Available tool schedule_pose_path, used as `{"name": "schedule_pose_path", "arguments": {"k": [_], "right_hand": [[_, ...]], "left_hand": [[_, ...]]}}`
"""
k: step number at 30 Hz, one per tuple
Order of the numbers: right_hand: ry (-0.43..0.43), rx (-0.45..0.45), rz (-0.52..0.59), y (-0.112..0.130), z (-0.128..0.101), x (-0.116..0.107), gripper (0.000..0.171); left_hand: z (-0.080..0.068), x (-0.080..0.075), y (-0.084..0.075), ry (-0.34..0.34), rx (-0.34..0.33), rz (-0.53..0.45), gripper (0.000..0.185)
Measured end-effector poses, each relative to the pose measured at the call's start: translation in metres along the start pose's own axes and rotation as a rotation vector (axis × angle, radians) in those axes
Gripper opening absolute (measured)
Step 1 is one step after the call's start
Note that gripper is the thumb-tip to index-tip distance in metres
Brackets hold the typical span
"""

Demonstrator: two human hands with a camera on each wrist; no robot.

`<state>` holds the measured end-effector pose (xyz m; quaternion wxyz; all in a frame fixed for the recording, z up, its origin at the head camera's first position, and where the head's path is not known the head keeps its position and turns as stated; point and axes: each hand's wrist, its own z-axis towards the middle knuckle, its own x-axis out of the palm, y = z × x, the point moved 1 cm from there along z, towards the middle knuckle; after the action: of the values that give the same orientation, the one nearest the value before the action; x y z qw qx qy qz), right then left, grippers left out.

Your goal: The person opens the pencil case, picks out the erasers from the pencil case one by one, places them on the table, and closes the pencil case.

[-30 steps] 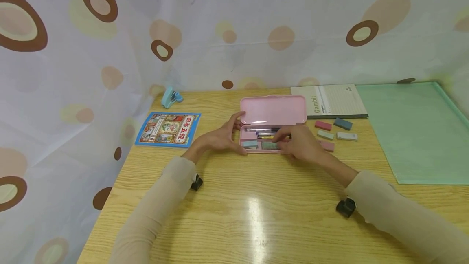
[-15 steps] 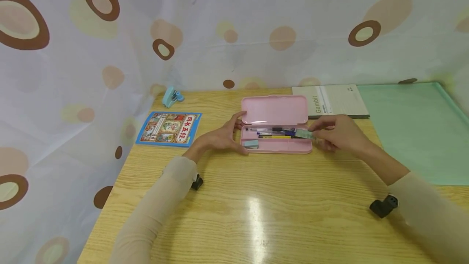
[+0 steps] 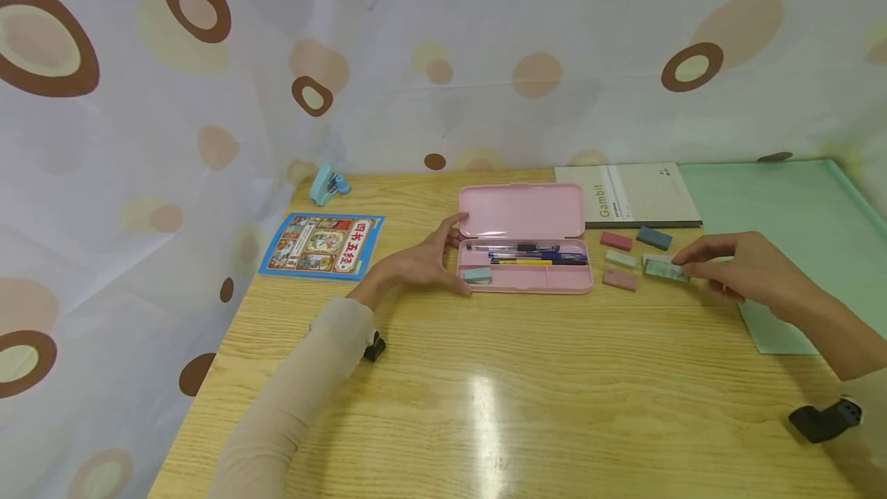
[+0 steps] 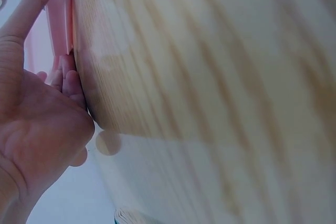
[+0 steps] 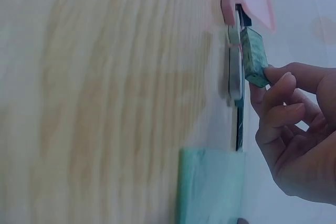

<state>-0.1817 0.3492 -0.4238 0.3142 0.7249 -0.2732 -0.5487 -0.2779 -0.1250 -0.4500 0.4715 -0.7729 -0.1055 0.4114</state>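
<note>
A pink pencil case (image 3: 570,279) lies with its lid raised at the middle of the table. My left hand (image 3: 419,260) holds the left end of the case, thumb at the front corner and fingers behind. In the tray are several pens (image 3: 533,259) and a light-blue eraser (image 3: 476,276). My right hand (image 3: 758,272) pinches a green patterned eraser (image 5: 254,59) between thumb and fingers. It is to the right of the case, over a white eraser that it mostly hides in the head view. Close by lie a red eraser (image 3: 616,241), a blue eraser (image 3: 654,237), a pale green eraser (image 3: 620,259) and a pink eraser (image 3: 620,279).
Behind the erasers lies a notebook (image 3: 647,191), beside a mint-green mat or folder (image 3: 776,252) on the right. A blue-bordered picture book (image 3: 322,245) and a light-blue hole punch or stapler-like device (image 3: 326,185) are at the left. A patterned cloth hangs behind the table (image 3: 430,406).
My right hand has lifted the green eraser out of the case's front compartment and carried it right, over to the other erasers. The left hand has stayed at the case.
</note>
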Motion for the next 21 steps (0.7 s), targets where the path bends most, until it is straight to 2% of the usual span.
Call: {"name": "schedule_pose_path", "arguments": {"k": [9, 15, 21], "right_hand": [[0.041, -0.043, -0.002, -0.019, -0.008, -0.003, 0.028], [0.038, -0.052, -0.074, -0.010, -0.004, -0.005, 0.030], [0.012, -0.101, -0.038, 0.004, 0.005, -0.006, 0.031]], "left_hand": [[0.000, 0.001, 0.000, -0.006, -0.003, -0.001, 0.124], [0.001, 0.001, 0.001, -0.007, -0.004, -0.005, 0.125], [0.000, 0.000, 0.000, 0.005, 0.012, -0.012, 0.126]]}}
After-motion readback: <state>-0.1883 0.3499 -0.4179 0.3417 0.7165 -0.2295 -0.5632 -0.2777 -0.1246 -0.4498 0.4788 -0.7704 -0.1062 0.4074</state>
